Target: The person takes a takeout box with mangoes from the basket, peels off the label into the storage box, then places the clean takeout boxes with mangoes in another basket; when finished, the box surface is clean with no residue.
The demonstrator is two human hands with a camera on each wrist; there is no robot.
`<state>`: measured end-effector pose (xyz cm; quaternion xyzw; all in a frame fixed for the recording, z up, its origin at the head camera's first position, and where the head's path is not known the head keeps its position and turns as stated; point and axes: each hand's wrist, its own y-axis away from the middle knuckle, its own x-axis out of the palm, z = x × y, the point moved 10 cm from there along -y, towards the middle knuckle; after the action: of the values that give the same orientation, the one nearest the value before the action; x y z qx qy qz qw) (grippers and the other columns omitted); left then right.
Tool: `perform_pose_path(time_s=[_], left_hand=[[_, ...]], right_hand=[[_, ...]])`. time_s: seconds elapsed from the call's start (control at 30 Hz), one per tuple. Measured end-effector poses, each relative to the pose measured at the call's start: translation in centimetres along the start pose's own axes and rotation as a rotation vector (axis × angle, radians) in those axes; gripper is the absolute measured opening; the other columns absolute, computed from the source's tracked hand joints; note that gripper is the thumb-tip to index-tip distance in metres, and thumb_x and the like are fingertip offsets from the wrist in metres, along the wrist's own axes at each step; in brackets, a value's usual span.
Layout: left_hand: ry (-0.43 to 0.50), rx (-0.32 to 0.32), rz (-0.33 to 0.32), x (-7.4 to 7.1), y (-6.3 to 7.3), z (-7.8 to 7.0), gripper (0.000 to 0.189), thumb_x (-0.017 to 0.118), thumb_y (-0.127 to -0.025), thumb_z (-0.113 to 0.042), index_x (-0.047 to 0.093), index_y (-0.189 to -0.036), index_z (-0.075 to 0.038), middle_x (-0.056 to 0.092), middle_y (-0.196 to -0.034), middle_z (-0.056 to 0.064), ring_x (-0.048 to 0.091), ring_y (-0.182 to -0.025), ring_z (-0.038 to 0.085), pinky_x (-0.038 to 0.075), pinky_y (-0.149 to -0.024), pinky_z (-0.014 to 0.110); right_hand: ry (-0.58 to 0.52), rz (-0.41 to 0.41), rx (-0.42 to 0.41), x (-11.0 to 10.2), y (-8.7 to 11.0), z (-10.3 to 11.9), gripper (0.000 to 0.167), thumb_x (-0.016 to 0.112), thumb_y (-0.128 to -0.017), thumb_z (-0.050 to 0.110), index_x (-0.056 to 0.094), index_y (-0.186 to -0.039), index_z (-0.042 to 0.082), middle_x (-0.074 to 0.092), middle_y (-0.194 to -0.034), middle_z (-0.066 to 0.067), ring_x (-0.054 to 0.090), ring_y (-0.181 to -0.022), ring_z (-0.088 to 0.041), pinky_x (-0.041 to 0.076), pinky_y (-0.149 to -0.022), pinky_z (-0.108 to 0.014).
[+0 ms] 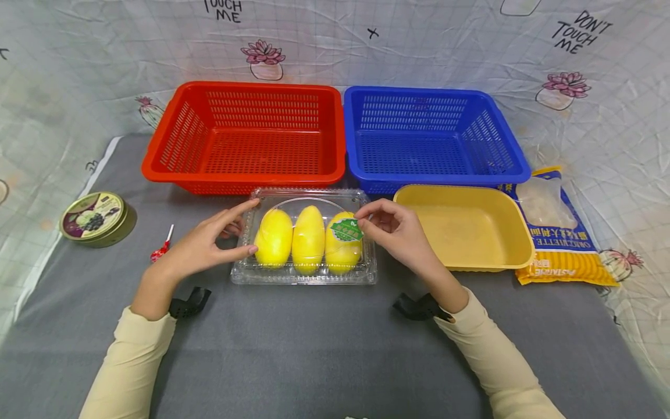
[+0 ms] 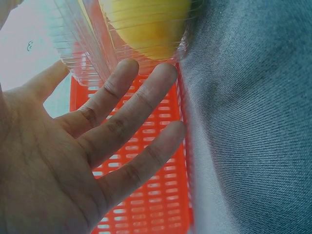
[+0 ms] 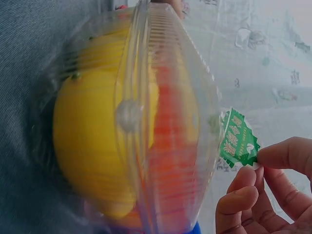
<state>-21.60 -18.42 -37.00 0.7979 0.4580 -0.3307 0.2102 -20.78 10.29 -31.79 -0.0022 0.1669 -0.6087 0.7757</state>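
Note:
A clear plastic clamshell box (image 1: 303,279) lies closed on the table with three yellow mangoes (image 1: 309,238) in a row inside. At its left side my left hand (image 1: 206,241) rests with the thumb and forefinger spread along the edge; the other fingers, in the left wrist view, reach out nearly straight beside the plastic. My right hand (image 1: 395,230) pinches a small green packet (image 3: 239,139) with zigzag edges and pale print between thumb and forefinger. The packet is held right at the lid, above the rightmost mango in the head view.
Behind the box stand a red basket (image 1: 267,180) and a blue basket (image 1: 439,177). To the right are a yellow tub (image 1: 466,227) and a bag of pasta (image 1: 565,244). On the left lie a round tin (image 1: 96,218) and a red lollipop (image 1: 160,250).

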Motion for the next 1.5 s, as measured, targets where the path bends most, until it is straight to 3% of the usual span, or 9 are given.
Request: perform_pose_path(time_s=[0.23,0.43,0.63,0.83,1.2,1.5], left_hand=[[0.004,0.003,0.001,-0.1,0.0,0.1,0.085,0.074,-0.087,-0.032,0.023,-0.155,-0.035,0.053,-0.117,0.007,0.053,-0.107,0.023,0.048,-0.095,0.051],[0.007,-0.002,0.002,0.0,0.1,0.1,0.085,0.074,-0.087,-0.032,0.023,-0.155,-0.035,0.052,-0.119,0.007,0.053,-0.107,0.024,0.048,-0.095,0.051],[0.007,0.000,0.001,0.0,0.1,0.1,0.085,0.074,-0.087,-0.032,0.023,-0.155,-0.034,0.052,-0.119,0.008,0.053,-0.107,0.023,0.048,-0.095,0.051],[0.006,-0.001,0.001,0.0,0.0,0.0,0.085,0.074,-0.087,-0.032,0.024,-0.155,-0.034,0.052,-0.118,0.007,0.053,-0.107,0.023,0.048,-0.095,0.051],[0.011,-0.003,0.004,0.0,-0.1,0.0,0.085,0.074,-0.088,-0.031,0.023,-0.155,-0.034,0.052,-0.121,0.008,0.053,-0.109,0.024,0.047,-0.095,0.051],[0.018,-0.007,0.009,0.1,-0.2,0.0,0.084,0.073,-0.088,-0.031,0.022,-0.155,-0.035,0.052,-0.121,0.008,0.053,-0.109,0.024,0.047,-0.096,0.051]], right_hand=[[-0.009,-0.031,0.051,-1.5,0.4,-1.0,0.013,0.066,-0.089,-0.001,0.067,-0.101,-0.007,0.065,-0.094,-0.004,0.054,-0.073,-0.014,0.046,-0.055,-0.019],[0.009,-0.075,0.058,-3.2,0.7,-1.5,0.013,0.065,-0.089,-0.002,0.067,-0.100,-0.008,0.065,-0.094,-0.006,0.058,-0.079,-0.012,0.048,-0.058,-0.017],[0.000,-0.108,0.051,-4.8,1.0,-2.0,0.014,0.065,-0.089,-0.003,0.065,-0.100,-0.011,0.065,-0.089,0.007,0.056,-0.074,-0.010,0.048,-0.057,-0.017],[-0.004,-0.136,0.074,-7.0,1.4,-2.5,0.016,0.064,-0.090,-0.001,0.062,-0.100,-0.014,0.065,-0.088,-0.001,0.055,-0.070,-0.011,0.049,-0.059,-0.019],[-0.030,-0.202,0.129,-10.5,2.3,-3.6,0.007,0.064,-0.091,0.002,0.066,-0.098,0.004,0.066,-0.088,0.004,0.058,-0.070,-0.013,0.051,-0.062,-0.020],[-0.039,-0.213,0.154,-12.2,2.9,-5.1,0.008,0.065,-0.089,-0.002,0.065,-0.094,0.004,0.066,-0.085,0.003,0.059,-0.067,-0.010,0.051,-0.060,-0.019]])
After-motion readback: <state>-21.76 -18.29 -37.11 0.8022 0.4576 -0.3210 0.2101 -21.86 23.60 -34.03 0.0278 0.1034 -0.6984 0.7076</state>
